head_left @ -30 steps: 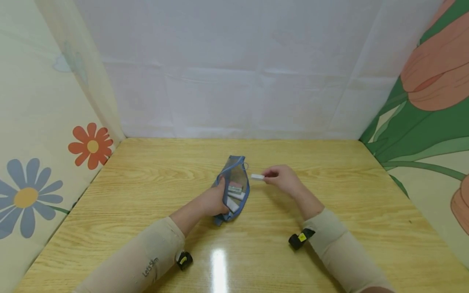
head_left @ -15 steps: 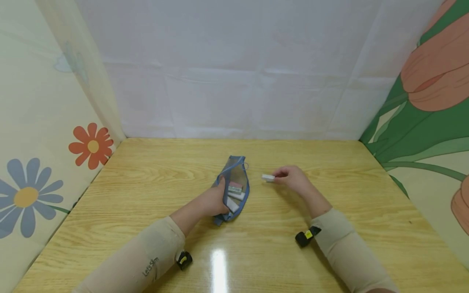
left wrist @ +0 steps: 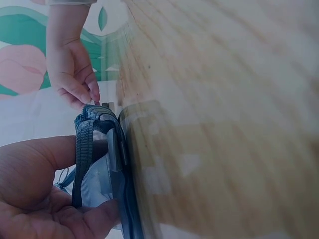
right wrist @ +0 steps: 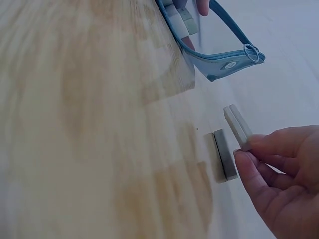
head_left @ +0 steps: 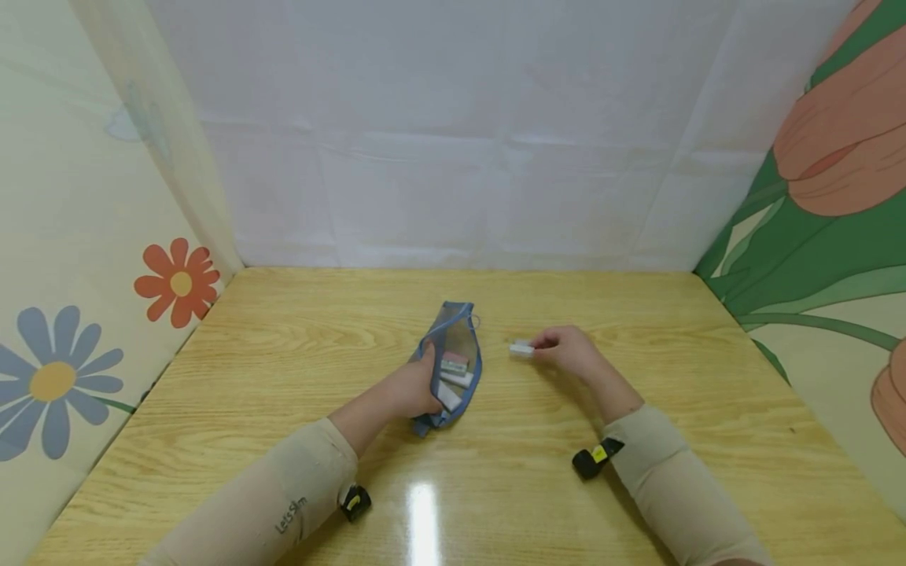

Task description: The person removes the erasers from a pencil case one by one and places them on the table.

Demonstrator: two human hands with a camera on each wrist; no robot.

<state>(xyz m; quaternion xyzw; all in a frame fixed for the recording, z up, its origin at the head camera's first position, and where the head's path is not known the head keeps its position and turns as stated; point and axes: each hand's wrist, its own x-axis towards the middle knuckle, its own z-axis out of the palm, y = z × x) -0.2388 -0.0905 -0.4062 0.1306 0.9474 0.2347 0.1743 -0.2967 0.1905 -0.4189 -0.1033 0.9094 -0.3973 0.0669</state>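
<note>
The left hand (head_left: 410, 385) grips the left side of the pouch (head_left: 463, 336), whose mouth gapes. In it lie white bars (head_left: 449, 395), a green-grey bar (head_left: 454, 367) and a pink bar (head_left: 455, 358). To its right, apart, the right hand (head_left: 572, 358) pinches a pale bar (right wrist: 236, 124) near a second bar (right wrist: 226, 155) on the table (head_left: 283, 330).

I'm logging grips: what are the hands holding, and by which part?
Left hand: pouch, by its open edge. Right hand: a white block, by one end.
</note>
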